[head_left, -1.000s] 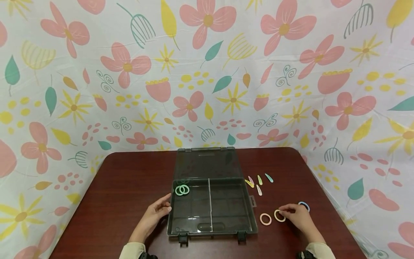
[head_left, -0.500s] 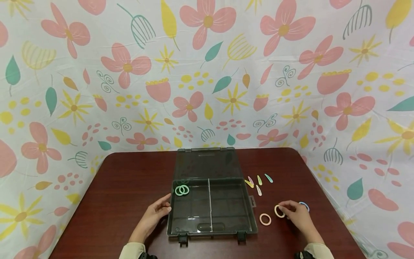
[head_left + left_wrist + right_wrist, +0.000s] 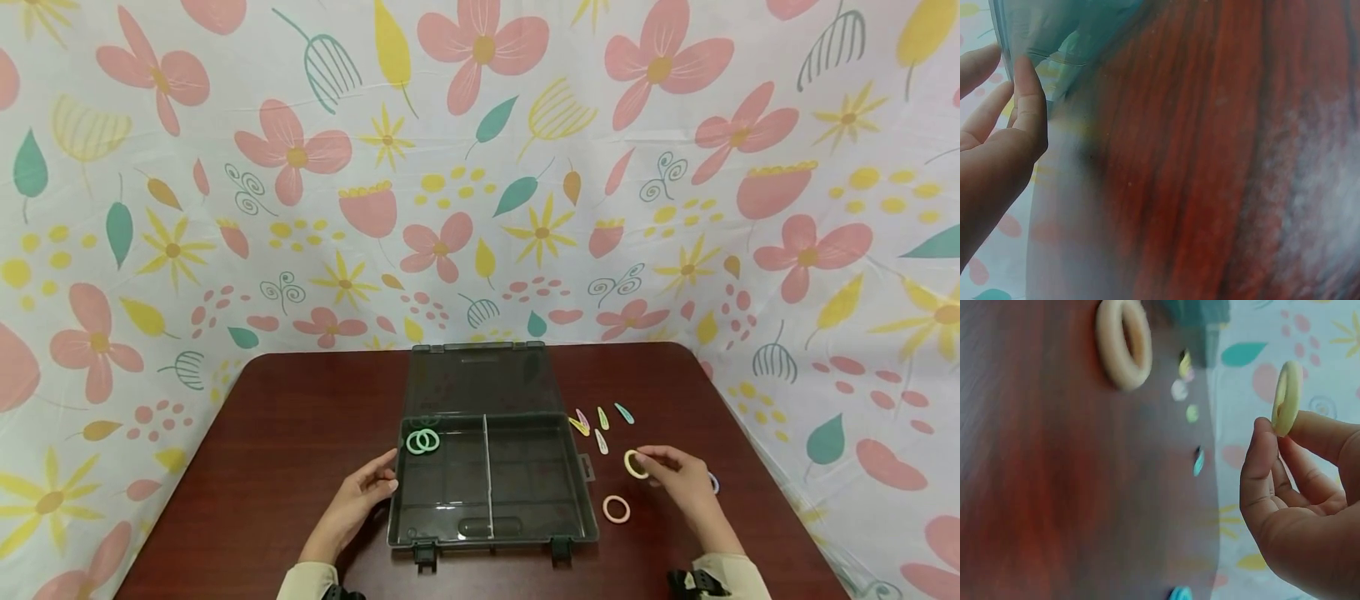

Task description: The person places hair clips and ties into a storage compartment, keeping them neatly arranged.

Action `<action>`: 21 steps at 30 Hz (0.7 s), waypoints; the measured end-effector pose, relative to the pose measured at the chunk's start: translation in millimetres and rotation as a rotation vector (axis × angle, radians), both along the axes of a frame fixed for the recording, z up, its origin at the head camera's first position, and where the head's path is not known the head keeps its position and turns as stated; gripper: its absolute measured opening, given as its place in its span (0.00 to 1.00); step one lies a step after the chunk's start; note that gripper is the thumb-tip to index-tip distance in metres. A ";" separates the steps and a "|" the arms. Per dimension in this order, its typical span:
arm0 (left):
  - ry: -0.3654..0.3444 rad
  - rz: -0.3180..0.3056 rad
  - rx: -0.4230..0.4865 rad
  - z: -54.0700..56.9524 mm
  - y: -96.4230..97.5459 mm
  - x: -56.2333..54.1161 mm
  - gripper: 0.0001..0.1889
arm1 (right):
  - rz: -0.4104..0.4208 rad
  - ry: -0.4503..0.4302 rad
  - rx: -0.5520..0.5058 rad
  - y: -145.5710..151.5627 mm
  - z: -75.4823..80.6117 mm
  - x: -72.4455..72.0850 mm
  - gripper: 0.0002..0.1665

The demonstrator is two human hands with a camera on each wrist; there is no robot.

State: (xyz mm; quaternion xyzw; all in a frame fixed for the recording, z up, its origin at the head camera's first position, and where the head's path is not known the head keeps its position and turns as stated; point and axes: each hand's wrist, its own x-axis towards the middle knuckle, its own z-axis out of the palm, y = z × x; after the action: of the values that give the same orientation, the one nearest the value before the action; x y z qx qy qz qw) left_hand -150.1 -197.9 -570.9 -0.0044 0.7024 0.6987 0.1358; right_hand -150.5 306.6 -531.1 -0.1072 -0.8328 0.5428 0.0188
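Observation:
My right hand [image 3: 686, 483] pinches a pale yellow hair tie [image 3: 1295, 394] between thumb and fingertips, held up off the table to the right of the box. A peach hair tie [image 3: 606, 505] lies on the table below it, and a blue hair tie [image 3: 715, 482] is partly hidden behind the same hand. The clear dark plastic box [image 3: 528, 471] stands with its lid raised and a divider down the middle. Two overlapping mint green hair ties [image 3: 410, 443] are in its left compartment, at the back. My left hand [image 3: 348, 504] rests its fingers against the box's left wall.
Several small snap hair clips lie right of the box, among them a teal clip [image 3: 624, 413] and a white clip [image 3: 602, 442]. The raised lid [image 3: 480, 379] leans back toward the flowered cloth [image 3: 450, 208] behind the table. Two black latches [image 3: 425, 557] hang at the box's front.
My right hand has lifted the yellow hair tie from the table and carried it away from me and slightly left. My left hand and the box have stayed put.

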 end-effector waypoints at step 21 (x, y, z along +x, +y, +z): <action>0.003 0.002 0.014 -1.6 -0.3 -0.3 0.32 | 0.110 0.021 -0.221 -79.5 32.0 -35.2 0.23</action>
State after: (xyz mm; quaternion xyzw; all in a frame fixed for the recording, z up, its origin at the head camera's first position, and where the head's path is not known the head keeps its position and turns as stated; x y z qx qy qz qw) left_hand -150.4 -198.1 -572.5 -0.0030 0.6976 0.7038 0.1343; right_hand -185.7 227.1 -499.1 -0.0574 -0.7724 0.6324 -0.0142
